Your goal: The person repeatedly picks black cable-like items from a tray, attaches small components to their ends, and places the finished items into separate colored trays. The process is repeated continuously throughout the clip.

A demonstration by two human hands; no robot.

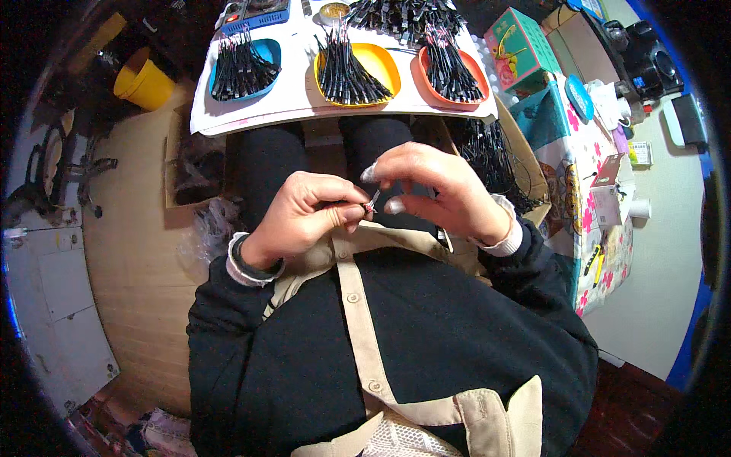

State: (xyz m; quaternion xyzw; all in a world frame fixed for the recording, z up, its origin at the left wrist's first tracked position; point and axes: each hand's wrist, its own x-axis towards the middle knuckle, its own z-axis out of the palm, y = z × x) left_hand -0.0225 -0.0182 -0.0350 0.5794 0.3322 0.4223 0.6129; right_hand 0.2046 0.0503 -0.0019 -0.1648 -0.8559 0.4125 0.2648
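Note:
Above my lap, my left hand (308,209) is closed in a pinch on a small cable end (371,206), which shows a bit of red and a pale or metallic tip. Most of that cable is hidden in my fingers. My right hand (438,186) is just to the right, its thumb and forefinger apart on either side of the tip, with white coverings on those fingertips. Beyond, on a white-covered table (304,114), bundles of short black cables fill a blue tray (274,52), a yellow tray (391,68) and an orange tray (480,68).
More black cables (407,19) are heaped at the table's back, beside a small round dish (333,13). At right, a cardboard box (533,171) holds black cables, next to a side table with a floral cloth (586,206). A yellow bucket (142,82) stands at far left.

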